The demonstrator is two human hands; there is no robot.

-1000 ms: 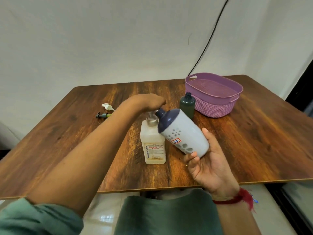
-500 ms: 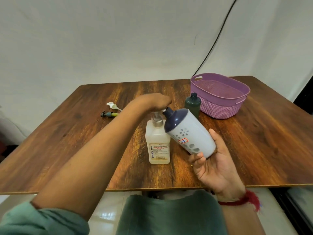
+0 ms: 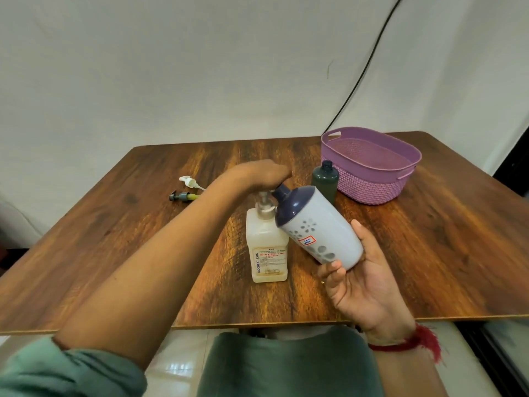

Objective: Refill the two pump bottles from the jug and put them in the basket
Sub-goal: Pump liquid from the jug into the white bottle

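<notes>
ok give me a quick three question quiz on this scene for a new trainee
1. Which item stands right beside the purple basket?
2. The right hand holds the white jug: A upright, B tilted, C upside down?
3. True or false: the yellowish pump bottle stands upright on the table.
Key: 1 the dark green bottle; 2 B; 3 true.
</notes>
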